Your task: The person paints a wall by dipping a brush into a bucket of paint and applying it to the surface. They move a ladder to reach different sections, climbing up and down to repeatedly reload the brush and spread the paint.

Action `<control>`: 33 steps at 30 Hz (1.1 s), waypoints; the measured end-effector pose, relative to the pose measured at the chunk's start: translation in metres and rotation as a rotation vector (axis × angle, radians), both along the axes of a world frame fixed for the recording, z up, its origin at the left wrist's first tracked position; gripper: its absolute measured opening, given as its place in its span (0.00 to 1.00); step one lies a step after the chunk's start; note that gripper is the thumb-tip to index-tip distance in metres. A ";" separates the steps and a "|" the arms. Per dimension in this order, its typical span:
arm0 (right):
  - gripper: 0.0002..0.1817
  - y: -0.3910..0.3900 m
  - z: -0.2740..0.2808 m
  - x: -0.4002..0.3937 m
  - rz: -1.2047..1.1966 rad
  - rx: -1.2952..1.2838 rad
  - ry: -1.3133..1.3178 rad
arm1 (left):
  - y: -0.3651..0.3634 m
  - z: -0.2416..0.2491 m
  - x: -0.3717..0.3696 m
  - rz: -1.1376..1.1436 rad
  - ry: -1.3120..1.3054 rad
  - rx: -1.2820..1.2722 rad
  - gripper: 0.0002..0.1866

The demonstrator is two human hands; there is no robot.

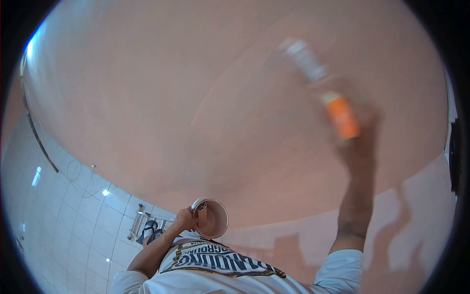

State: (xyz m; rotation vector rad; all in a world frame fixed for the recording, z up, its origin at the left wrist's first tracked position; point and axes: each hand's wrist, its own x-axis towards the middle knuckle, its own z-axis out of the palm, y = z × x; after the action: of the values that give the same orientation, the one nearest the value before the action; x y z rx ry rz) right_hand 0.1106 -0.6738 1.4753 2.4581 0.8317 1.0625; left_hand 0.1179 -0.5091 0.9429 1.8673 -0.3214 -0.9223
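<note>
My right hand (pixel 360 117), smeared by motion, is raised in front of the pinkish wall (pixel 235 98). Its fingers wrap a paintbrush (pixel 342 117) with an orange handle, whose pale end points up and left, overlapping the wall in this view. Low and close to my body, my left hand (pixel 186 219) grips the rim of a round paint bucket (pixel 223 215). Pinkish paint shows inside the bucket, and a light strip lies against its inner wall near my fingers. A thin curved line runs across the wall left of the brush.
Far below at left is a white tiled floor (pixel 93 215), with a metal stepladder (pixel 139 223) beside my sandalled foot (pixel 148 230). A dark cable (pixel 34 128) hangs along the left side. Shadows fall on the pinkish surface (pixel 387 235) at lower right; a dark object (pixel 455 157) sits at the right edge.
</note>
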 end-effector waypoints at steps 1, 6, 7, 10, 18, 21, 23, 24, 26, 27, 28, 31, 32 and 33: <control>0.12 0.001 0.028 -0.009 0.005 -0.077 -0.165 | 0.002 0.009 -0.002 0.004 0.018 0.005 0.19; 0.13 -0.011 0.048 0.006 -0.146 -0.211 -0.450 | 0.001 0.001 0.003 -0.051 -0.034 0.004 0.20; 0.13 -0.018 0.020 0.012 -0.265 -0.337 -0.457 | 0.002 0.002 0.003 -0.069 -0.036 0.014 0.20; 0.17 -0.036 -0.130 0.028 -0.248 -0.542 -0.248 | -0.001 -0.012 0.002 -0.033 -0.041 -0.002 0.20; 0.12 -0.014 -0.208 0.015 -0.015 -0.049 0.492 | 0.001 -0.007 -0.001 -0.074 -0.006 -0.011 0.20; 0.13 -0.025 -0.084 0.004 -0.176 0.335 0.511 | 0.003 -0.002 -0.001 -0.064 -0.006 -0.053 0.20; 0.15 -0.030 0.007 -0.007 0.010 0.102 0.074 | -0.003 -0.012 0.003 -0.072 -0.016 0.010 0.21; 0.10 -0.027 0.045 -0.017 0.036 0.023 -0.049 | 0.001 0.004 -0.001 -0.054 0.010 0.007 0.21; 0.10 -0.006 0.090 -0.030 -0.145 -0.073 -0.336 | 0.002 0.006 -0.001 -0.052 0.016 0.020 0.21; 0.10 -0.001 0.100 -0.026 -0.123 -0.082 -0.369 | -0.001 -0.008 0.001 -0.069 -0.003 0.036 0.21; 0.10 0.005 0.107 -0.020 -0.102 -0.092 -0.402 | -0.001 -0.012 0.002 -0.086 -0.020 0.052 0.21; 0.12 -0.013 0.077 0.011 -0.209 -0.262 -0.457 | 0.001 -0.016 0.002 -0.108 -0.078 0.038 0.21; 0.13 -0.029 0.053 0.028 -0.274 -0.344 -0.469 | 0.000 -0.015 0.003 -0.097 -0.063 0.034 0.21; 0.13 -0.025 0.007 0.040 -0.228 -0.390 -0.393 | -0.001 -0.014 0.002 -0.089 -0.046 0.030 0.20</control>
State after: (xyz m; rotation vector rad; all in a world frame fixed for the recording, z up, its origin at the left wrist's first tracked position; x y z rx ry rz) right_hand 0.1510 -0.6985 1.4825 1.8853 0.5539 1.1227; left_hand 0.1203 -0.5104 0.9293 1.9166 -0.4234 -0.9499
